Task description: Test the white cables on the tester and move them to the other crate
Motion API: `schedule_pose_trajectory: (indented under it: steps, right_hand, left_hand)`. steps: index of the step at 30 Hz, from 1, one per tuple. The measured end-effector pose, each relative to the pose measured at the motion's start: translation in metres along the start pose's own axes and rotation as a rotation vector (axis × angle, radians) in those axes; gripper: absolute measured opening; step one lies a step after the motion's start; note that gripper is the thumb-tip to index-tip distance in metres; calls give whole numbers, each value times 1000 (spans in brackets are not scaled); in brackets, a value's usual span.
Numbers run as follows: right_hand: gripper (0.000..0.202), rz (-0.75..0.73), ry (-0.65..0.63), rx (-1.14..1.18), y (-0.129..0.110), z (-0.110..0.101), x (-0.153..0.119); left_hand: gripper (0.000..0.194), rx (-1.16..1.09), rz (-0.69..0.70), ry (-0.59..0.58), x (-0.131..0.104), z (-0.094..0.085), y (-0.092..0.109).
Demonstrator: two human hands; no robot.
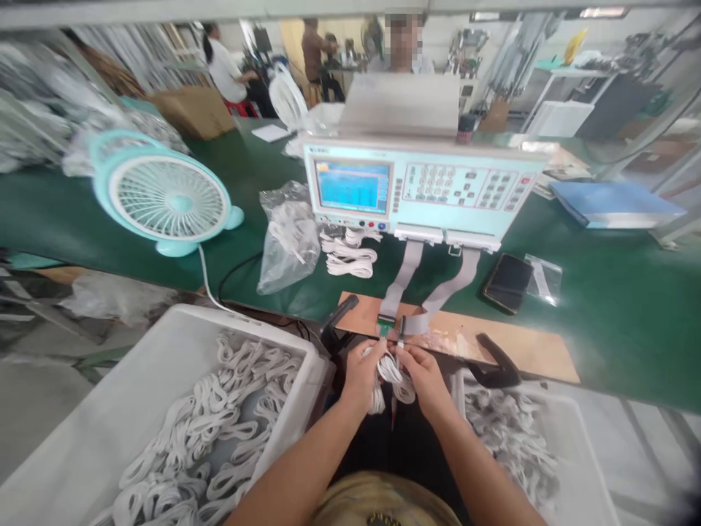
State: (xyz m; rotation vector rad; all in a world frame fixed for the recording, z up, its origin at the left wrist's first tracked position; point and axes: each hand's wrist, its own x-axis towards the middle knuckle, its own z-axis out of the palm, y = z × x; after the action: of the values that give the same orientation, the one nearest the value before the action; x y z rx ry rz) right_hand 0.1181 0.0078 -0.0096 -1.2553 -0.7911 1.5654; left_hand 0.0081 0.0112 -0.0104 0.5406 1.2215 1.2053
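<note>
A coiled white cable (390,369) hangs between my two hands at the board's front edge. My left hand (360,378) is closed on it, with the fingertips by a small green circuit board (384,329). The fingers of my right hand (427,380) pinch one end of the same cable, close to a dark connector (402,326). Whether the plugs are seated is too small to tell. Two grey ribbon cables (404,277) run from these connectors up to a bench tester (465,186) with a lit blue screen. The connectors lie on a wooden board (539,356).
A white bin (180,321) of coiled cables stands at left, another bin (585,446) at right. Black clamps (496,365) grip the board. On the green table are a fan (169,197), bagged cables (290,241), bundles (350,259), a phone (509,283) and a blue folder (613,201). People sit beyond.
</note>
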Motion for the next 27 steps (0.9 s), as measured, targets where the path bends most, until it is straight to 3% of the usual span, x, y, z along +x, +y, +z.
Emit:
schedule_pose_trajectory:
  steps: [8,13,27]
  right_hand:
    - [33,0,5,87,8,2,4]
    - [32,-9,-23,106,3,4,2]
    - [32,-115,79,13,9,10,3]
  left_hand:
    - [37,49,96,-25,5,-2,-1]
    - [39,22,67,-20,2,-1,1]
    - [31,133,100,-39,6,-5,0]
